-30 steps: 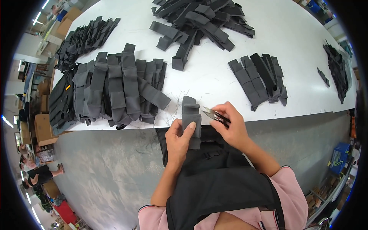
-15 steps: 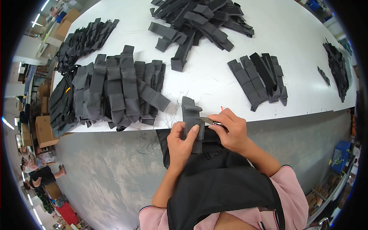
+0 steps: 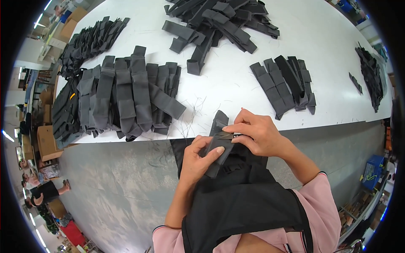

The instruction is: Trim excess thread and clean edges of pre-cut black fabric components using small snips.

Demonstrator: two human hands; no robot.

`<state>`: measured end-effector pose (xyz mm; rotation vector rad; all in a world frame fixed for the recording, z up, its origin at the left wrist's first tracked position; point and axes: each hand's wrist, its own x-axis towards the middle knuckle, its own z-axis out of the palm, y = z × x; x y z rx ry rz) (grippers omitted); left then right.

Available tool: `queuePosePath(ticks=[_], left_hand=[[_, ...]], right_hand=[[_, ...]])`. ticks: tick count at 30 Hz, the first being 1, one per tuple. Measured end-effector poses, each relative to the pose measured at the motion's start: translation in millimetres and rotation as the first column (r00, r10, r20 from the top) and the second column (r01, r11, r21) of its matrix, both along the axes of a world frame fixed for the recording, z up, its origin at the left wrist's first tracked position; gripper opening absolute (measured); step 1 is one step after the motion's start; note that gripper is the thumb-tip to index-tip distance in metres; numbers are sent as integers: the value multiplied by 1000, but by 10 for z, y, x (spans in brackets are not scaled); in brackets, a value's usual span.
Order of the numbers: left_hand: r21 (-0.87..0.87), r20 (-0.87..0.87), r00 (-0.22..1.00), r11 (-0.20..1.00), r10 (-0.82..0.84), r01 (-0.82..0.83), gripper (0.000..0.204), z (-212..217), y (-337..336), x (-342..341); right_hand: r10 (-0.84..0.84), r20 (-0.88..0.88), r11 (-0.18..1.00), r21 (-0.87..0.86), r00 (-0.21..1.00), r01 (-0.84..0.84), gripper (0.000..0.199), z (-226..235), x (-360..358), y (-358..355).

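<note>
Grey fabric strip [image 3: 225, 144] looks unfinished: our left hand [image 3: 196, 160] pinches it, our right hand [image 3: 261, 133] clasps thread snips [image 3: 228, 135]; strip row [image 3: 124, 92] at left may be done, upper-centre heap [image 3: 223, 25] not.

Your white table [image 3: 337, 50] carries a heap of grey strips [image 3: 219, 21] toward its far side, an overlapping row of strips [image 3: 126, 92] at your left with a darker bundle [image 3: 93, 42] behind it, a smaller group [image 3: 287, 86] to your right, and a dark pile [image 3: 371, 78] farther right. Loose threads [image 3: 194, 111] (thin as hairs) lie near your edge.
</note>
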<state>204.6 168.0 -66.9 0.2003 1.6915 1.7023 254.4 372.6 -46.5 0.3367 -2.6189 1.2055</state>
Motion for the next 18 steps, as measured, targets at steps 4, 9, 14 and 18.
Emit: queuePosePath(ticks=[4,9,14,18], left_hand=[[3,-32,996,996,-86,86,24,13,-16,-22],[53,92,994,997,-53,48,24,29,-17,4],[45,93,995,998,-45,41,24,35,-25,-7],[47,68,996,997,-60,57,24,60,-17,-14]], right_hand=[[19,20,999,-34,1000,-19,31,-27,9,10],[-54,-9,995,-83,999,53,31,-43,80,-13],[-36,-23,995,-99,999,34,33,-13,87,-39],[-53,-28,997,-49,998,52,34,-30,84,-29]])
